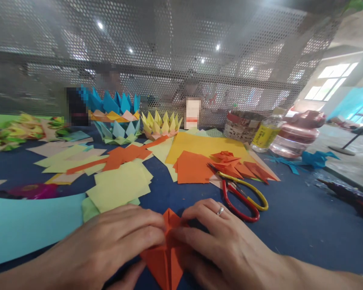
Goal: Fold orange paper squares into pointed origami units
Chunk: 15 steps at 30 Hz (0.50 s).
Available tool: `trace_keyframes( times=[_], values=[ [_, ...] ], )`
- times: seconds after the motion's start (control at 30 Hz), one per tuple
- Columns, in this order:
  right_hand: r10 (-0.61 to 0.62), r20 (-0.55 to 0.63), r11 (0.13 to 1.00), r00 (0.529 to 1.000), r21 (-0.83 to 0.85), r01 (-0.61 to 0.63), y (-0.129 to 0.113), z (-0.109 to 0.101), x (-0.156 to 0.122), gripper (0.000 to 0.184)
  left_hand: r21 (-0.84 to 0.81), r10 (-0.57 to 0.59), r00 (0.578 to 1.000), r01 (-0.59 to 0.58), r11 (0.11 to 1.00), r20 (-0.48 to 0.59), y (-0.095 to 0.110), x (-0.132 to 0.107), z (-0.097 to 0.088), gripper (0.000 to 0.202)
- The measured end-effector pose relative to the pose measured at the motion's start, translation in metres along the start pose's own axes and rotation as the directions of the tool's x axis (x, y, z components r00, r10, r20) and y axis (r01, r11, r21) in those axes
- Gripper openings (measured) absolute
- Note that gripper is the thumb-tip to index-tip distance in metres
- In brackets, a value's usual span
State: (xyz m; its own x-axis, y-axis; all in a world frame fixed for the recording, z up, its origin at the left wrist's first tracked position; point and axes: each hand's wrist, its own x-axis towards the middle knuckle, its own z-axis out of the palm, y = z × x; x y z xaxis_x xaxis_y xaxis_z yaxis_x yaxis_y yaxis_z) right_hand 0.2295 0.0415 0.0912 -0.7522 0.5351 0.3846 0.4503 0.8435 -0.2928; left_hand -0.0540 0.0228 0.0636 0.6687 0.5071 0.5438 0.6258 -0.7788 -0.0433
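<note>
A folded orange paper piece (166,257) lies on the dark blue table (305,217) at the near edge. My left hand (115,241) presses on its left side, fingers curled together over the fold. On the paper's right side rests my right hand (218,237), a ring on one finger, fingertips pinching the fold near the pointed top. Both hands grip the same paper.
Red-and-yellow handled scissors (242,197) lie just beyond my right hand. Stacks of pale yellow (121,185), orange (193,167) and light blue (27,225) paper sheets cover the table. Finished paper crowns (117,117), a woven basket (242,127), a bottle (266,135) and a perforated screen stand behind.
</note>
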Motion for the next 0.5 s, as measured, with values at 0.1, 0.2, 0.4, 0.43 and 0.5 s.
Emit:
trace_keyframes(
  times=[0.1,0.2,0.4,0.43,0.5],
  values=[
    [0.0,-0.004,1.0,1.0,0.008,0.0,0.001,0.0,0.001,0.02,0.003,0.037,0.999,-0.037,0.999,-0.021,0.001,0.009,0.002,0.036],
    [-0.012,-0.028,1.0,1.0,0.024,0.013,0.002,0.003,0.0,0.02,0.01,0.068,0.995,-0.067,0.998,-0.074,0.003,0.016,0.003,0.031],
    [-0.054,0.003,0.995,0.999,0.08,0.053,0.003,0.001,0.002,0.018,-0.006,0.08,0.995,-0.081,0.997,-0.062,0.003,0.013,0.007,0.034],
    [-0.055,0.016,0.996,0.998,0.077,0.054,0.001,-0.002,0.003,0.019,-0.015,0.067,0.996,-0.069,0.998,-0.066,0.003,0.012,0.008,0.034],
    [-0.052,0.044,0.996,0.998,0.079,0.049,-0.001,-0.007,0.005,0.021,-0.037,0.046,0.995,-0.05,0.998,-0.093,0.006,0.013,0.009,0.032]
  ],
)
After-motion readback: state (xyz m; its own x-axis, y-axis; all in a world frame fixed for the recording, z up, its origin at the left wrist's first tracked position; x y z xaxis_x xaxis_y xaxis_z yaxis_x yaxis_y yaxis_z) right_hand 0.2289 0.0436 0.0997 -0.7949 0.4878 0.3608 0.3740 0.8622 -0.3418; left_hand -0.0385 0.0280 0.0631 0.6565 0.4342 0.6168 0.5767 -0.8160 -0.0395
